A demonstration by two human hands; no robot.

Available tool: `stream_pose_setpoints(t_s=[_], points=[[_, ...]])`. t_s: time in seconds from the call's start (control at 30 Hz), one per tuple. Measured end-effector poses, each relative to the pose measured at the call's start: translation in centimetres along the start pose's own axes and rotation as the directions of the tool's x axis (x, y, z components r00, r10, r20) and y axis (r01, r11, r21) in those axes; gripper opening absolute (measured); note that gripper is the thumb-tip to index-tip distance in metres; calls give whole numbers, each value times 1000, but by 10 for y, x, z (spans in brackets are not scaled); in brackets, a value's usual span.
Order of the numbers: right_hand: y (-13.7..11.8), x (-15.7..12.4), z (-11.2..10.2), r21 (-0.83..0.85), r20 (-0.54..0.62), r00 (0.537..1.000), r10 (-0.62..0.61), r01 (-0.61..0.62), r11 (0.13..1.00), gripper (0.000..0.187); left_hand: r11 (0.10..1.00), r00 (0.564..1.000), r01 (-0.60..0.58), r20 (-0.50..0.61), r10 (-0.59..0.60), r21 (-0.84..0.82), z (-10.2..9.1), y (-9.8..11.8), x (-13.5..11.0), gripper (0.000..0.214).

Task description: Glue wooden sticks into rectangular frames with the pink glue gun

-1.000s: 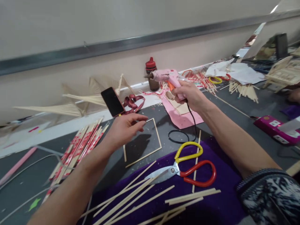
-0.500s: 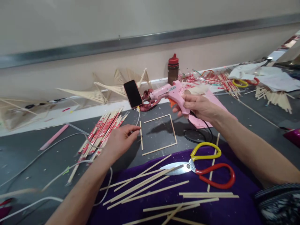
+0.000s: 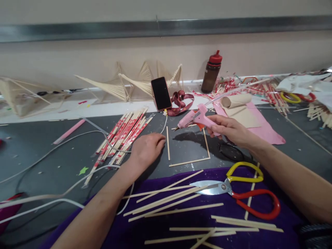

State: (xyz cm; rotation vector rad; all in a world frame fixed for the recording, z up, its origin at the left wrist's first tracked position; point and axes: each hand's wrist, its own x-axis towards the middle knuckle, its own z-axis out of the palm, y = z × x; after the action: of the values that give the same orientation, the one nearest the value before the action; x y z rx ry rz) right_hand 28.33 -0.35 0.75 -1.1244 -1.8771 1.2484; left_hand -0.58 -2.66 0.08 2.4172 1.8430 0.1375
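My right hand [image 3: 229, 129] grips a pink hot glue gun [image 3: 194, 118] and tilts it down, its nozzle close to the far left corner of a square frame of thin wooden sticks [image 3: 189, 162] on the dark table. My left hand [image 3: 147, 148] rests on the table with curled fingers touching the frame's left stick [image 3: 168, 147]. Whether it pinches the stick is unclear.
Scissors with yellow and red handles [image 3: 241, 188] and several loose sticks [image 3: 166, 200] lie on a purple cloth [image 3: 145, 231] near me. Wrapped chopsticks [image 3: 124, 135] lie left. A phone [image 3: 161, 93], stick models [image 3: 124, 84], a brown bottle [image 3: 210, 72] and pink paper [image 3: 267, 133] stand behind. White cables [image 3: 52, 197] run left.
The glue gun has come down from in the air to the frame's far left corner. My left hand has settled against the frame's left stick. The view has swung left and down.
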Motion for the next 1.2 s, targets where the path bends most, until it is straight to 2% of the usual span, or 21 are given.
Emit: stream_pose_setpoints(t_s=[0.13, 0.23, 0.33, 0.43, 0.63, 0.83, 0.93, 1.2], points=[[11, 4, 4, 0, -42, 999, 3, -3, 1000, 38, 989, 992, 127, -12, -127, 77, 10, 5, 16, 38], [15, 5, 7, -9, -56, 998, 17, -17, 1000, 40, 982, 985, 173, -19, -172, 76, 18, 5, 23, 43], [16, 4, 10, -24, -69, 998, 14, -16, 1000, 39, 978, 981, 196, -2, -196, 67, 22, 2, 25, 34], [18, 3, 12, -22, -88, 996, 7, -9, 1000, 41, 978, 980, 196, 9, -197, 65, 21, -1, 23, 25], [20, 3, 12, -28, -78, 997, -11, 9, 1000, 40, 980, 986, 167, 11, -169, 110, 18, -7, 15, 26], [19, 3, 15, -21, -42, 999, -5, 4, 1000, 38, 978, 988, 88, 107, -110, 187, 6, -8, 5, 29], [20, 3, 16, -10, -39, 999, -8, 8, 1000, 38, 975, 989, 53, 122, -81, 215, 3, -9, 6, 30], [18, 2, 18, -62, -59, 997, -46, 42, 997, 39, 975, 985, 125, 91, -143, 181, 10, -12, 9, 29]])
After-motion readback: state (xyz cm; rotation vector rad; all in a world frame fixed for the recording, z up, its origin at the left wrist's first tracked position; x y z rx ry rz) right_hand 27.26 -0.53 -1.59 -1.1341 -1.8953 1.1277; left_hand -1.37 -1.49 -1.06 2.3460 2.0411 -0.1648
